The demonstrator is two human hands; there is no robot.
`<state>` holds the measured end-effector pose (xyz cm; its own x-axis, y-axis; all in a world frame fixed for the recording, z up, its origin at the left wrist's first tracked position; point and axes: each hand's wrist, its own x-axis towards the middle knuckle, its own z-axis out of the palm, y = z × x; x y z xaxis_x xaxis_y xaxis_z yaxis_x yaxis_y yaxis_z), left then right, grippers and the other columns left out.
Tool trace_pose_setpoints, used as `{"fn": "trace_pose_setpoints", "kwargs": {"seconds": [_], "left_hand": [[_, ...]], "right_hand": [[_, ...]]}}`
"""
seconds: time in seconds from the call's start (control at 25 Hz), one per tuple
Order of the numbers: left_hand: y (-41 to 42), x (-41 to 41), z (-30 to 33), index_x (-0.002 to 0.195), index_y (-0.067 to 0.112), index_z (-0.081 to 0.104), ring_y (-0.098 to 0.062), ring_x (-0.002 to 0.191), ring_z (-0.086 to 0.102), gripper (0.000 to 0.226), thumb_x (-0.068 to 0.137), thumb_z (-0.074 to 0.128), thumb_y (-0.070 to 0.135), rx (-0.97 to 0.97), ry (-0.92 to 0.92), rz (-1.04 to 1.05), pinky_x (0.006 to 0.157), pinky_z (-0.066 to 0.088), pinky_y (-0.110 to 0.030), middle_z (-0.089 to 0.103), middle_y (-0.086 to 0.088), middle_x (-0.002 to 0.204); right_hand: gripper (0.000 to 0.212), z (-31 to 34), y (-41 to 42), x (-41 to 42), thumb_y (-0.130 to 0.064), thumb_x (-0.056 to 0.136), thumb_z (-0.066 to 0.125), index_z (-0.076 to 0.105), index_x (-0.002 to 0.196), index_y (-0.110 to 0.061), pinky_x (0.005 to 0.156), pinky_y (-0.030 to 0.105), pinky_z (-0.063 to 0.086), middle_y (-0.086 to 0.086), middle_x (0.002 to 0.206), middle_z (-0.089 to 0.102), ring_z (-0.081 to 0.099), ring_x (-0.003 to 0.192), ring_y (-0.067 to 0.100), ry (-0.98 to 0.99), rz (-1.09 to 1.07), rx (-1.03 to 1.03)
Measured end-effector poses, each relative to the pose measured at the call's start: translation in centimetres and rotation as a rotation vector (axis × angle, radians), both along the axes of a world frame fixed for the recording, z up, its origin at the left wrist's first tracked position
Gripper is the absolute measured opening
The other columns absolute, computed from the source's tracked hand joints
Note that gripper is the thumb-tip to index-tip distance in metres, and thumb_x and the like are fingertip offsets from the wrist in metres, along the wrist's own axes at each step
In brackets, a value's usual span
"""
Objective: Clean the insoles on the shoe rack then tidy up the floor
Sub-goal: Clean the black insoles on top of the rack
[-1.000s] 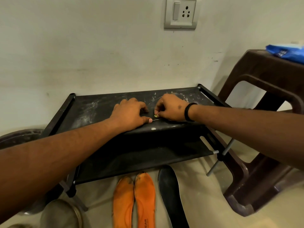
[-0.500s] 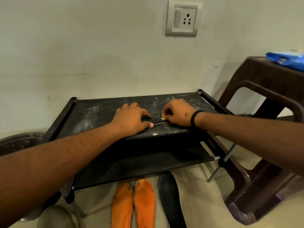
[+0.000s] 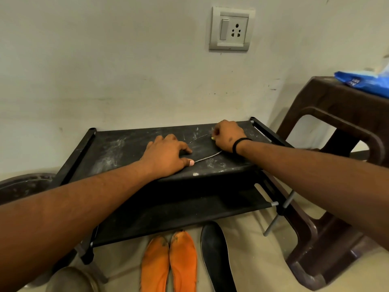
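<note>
A black insole [image 3: 205, 148] lies flat on the dusty top shelf of the black shoe rack [image 3: 117, 148], its thin grey edge showing. My left hand [image 3: 166, 154] presses down on the insole's near end, fingers spread over it. My right hand [image 3: 227, 138] is curled at the insole's far right end and pinches a small yellowish thing [image 3: 213, 138] against it. On the floor in front of the rack lie two orange insoles [image 3: 168, 264] side by side and another black insole [image 3: 216, 256].
A brown plastic stool [image 3: 336, 127] stands close on the right, with a blue packet [image 3: 364, 81] on top. A dark round pan [image 3: 23, 184] sits left of the rack and a metal bowl [image 3: 71, 281] at the bottom left. A wall socket [image 3: 231, 28] is above.
My right hand has slid away from my left hand, to the right and farther back along the insole, still pinching the yellowish thing. The left hand has stayed pressed in place.
</note>
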<state>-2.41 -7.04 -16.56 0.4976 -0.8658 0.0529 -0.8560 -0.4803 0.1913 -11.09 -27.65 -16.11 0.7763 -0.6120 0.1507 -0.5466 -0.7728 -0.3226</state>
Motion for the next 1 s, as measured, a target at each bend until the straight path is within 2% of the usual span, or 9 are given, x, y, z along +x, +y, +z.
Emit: {"fn": "trace_pose_setpoints", "kwargs": {"seconds": [0.16,0.28,0.4,0.52,0.68,0.84,1.0], "left_hand": [[0.0,-0.1,-0.1,0.131,0.046,0.059,-0.03,0.129,0.042,0.046,0.089,0.059,0.063,-0.009,0.005,-0.004,0.107,0.034,-0.05,0.049,-0.001,0.137],[-0.2,-0.3,-0.1,0.132,0.045,0.058,-0.03,0.129,0.042,0.046,0.089,0.059,0.062,-0.014,0.007,-0.013,0.108,0.034,-0.05,0.049,-0.001,0.137],[-0.3,-0.2,-0.1,0.133,0.045,0.058,-0.029,0.128,0.042,0.047,0.089,0.059,0.062,-0.011,0.0,-0.012,0.107,0.034,-0.05,0.049,-0.001,0.137],[-0.3,0.1,-0.1,0.133,0.045,0.058,-0.029,0.128,0.042,0.047,0.089,0.059,0.062,-0.01,0.001,-0.003,0.107,0.035,-0.05,0.05,-0.001,0.136],[-0.3,0.1,-0.1,0.132,0.046,0.059,-0.029,0.128,0.043,0.047,0.088,0.06,0.063,-0.004,-0.007,0.005,0.107,0.036,-0.051,0.05,-0.001,0.135],[-0.3,-0.1,-0.1,0.132,0.046,0.058,-0.03,0.128,0.043,0.047,0.089,0.059,0.063,-0.003,-0.009,0.008,0.106,0.037,-0.051,0.05,-0.002,0.136],[-0.3,-0.2,-0.1,0.133,0.045,0.058,-0.03,0.128,0.043,0.047,0.089,0.059,0.063,-0.008,-0.008,0.008,0.106,0.034,-0.05,0.05,-0.002,0.136]], "right_hand": [[0.01,0.6,1.0,-1.7,-0.01,0.087,0.066,0.075,0.084,-0.015,0.08,0.027,0.054,0.001,0.085,0.072,0.065,0.08,0.012,0.077,0.232,0.102],[0.008,1.3,-1.3,-1.6,-0.015,0.086,0.066,0.073,0.086,-0.016,0.084,0.038,0.056,0.002,0.088,0.071,0.066,0.085,0.02,0.131,0.109,-0.016],[0.012,1.0,-2.6,-0.4,-0.021,0.09,0.061,0.068,0.095,-0.014,0.084,0.044,0.056,0.009,0.097,0.069,0.064,0.088,0.03,0.144,-0.046,-0.173],[0.012,0.4,-2.2,0.9,-0.017,0.089,0.061,0.066,0.098,-0.011,0.086,0.045,0.055,0.013,0.098,0.068,0.064,0.088,0.033,0.077,-0.114,-0.13],[0.008,0.0,-0.7,2.3,-0.015,0.087,0.064,0.071,0.089,-0.017,0.087,0.043,0.055,0.007,0.094,0.071,0.065,0.088,0.027,-0.007,-0.041,-0.013],[0.007,0.3,0.5,2.7,-0.019,0.088,0.066,0.073,0.09,-0.021,0.085,0.04,0.056,0.001,0.094,0.071,0.065,0.089,0.02,0.079,0.141,-0.031],[0.014,1.3,-1.0,2.1,-0.024,0.088,0.064,0.064,0.1,-0.016,0.09,0.042,0.048,0.008,0.101,0.067,0.061,0.095,0.03,0.164,-0.041,-0.248]]}}
